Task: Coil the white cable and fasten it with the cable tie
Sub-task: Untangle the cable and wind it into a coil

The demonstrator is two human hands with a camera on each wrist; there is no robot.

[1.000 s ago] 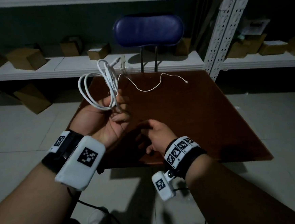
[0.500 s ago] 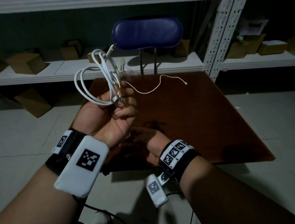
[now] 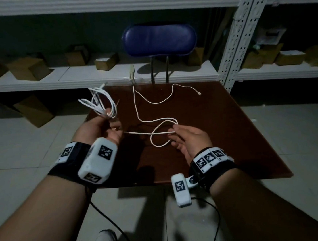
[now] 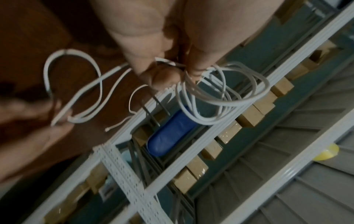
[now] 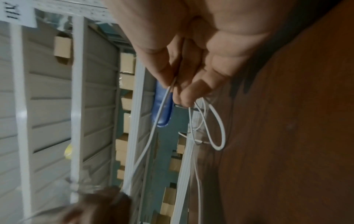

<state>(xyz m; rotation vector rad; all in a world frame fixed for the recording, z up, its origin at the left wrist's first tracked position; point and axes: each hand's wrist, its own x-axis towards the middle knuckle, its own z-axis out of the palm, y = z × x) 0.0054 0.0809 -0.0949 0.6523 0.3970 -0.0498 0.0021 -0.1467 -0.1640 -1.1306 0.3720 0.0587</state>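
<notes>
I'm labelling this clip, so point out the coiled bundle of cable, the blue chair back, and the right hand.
coiled bundle (image 3: 103,103), head view, on the white loops above the left hand.
blue chair back (image 3: 159,39), head view, middle of the padded backrest.
right hand (image 3: 191,139), head view, on the back of the hand.

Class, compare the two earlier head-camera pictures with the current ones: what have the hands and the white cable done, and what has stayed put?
The right hand moved out to the right from beneath the left and now pinches the white cable, drawing a stretch taut between the hands with a loose loop on the table. The left hand came down a little. Unchanged: it grips the coiled loops, and the blue chair remains behind the table.
</notes>
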